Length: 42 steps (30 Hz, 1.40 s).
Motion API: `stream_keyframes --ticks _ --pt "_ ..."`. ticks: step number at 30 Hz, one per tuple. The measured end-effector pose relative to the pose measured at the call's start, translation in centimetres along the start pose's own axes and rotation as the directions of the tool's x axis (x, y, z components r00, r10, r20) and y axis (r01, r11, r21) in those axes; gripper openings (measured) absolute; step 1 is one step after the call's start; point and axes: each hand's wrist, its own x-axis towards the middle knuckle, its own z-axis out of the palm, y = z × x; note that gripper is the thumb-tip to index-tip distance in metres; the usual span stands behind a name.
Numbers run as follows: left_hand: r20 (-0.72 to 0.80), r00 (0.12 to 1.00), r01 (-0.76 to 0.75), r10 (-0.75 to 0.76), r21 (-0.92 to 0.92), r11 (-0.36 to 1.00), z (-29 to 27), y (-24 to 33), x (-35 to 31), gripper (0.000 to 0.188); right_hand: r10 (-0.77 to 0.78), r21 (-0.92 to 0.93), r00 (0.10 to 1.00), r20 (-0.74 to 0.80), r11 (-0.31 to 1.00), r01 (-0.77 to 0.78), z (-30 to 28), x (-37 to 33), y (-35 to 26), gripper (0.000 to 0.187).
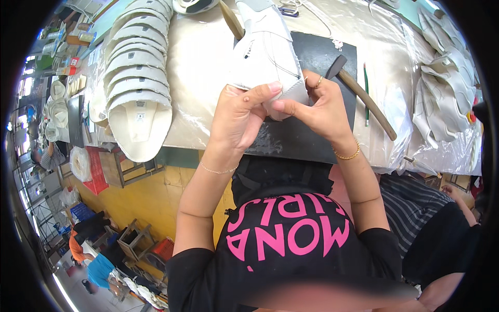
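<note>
Between my two hands is a white shoe upper [267, 57], held over a dark work mat [319, 143]. My left hand [241, 112] pinches its near end from the left, thumb pressed on the material. From the right, my right hand [322, 106] grips the same end, with thumb and fingers closed on the edge. A pointed wooden stick [231, 20] shows at the upper's far left side. Just right of my right hand lies a hammer [366, 96] with a dark head and wooden handle. The underside of the upper is hidden.
Nested white shoe uppers [139, 119] form a long row at the left. More white pieces [444, 99] are piled at the right. A green pencil [366, 93] lies beside the hammer, and scissors [289, 9] at the far edge. A co-worker in striped clothing [416, 208] sits close at my right.
</note>
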Motion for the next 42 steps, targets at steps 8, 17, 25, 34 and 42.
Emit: stream_keyframes --ticks 8,17,25,34,42 --pt "-0.07 0.996 -0.058 0.058 0.012 0.998 -0.8 -0.8 0.7 0.033 0.005 0.176 0.992 -0.126 0.984 0.018 2.2 -0.1 1.1 0.027" --pt "0.336 0.931 0.223 -0.14 -0.224 0.949 0.0 3.2 2.8 0.046 0.103 0.54 0.952 -0.287 0.839 0.072 1.2 1.3 0.3 0.036" --pt "0.303 0.929 -0.366 0.211 0.834 0.414 1.0 2.5 -1.6 0.083 0.374 0.819 0.915 -0.15 0.565 -0.097 -1.7 -0.2 0.5 0.032" --pt "0.386 0.91 -0.412 0.151 0.797 0.442 1.9 3.8 -1.3 0.083 -0.372 -0.533 0.914 0.163 0.747 0.399 -4.6 -0.4 -4.5 0.033" --pt "0.393 0.878 -0.47 0.274 0.816 0.336 0.6 2.6 -0.8 0.065 -0.362 -0.394 0.894 0.264 0.806 0.442 -3.2 1.0 -3.3 0.022"
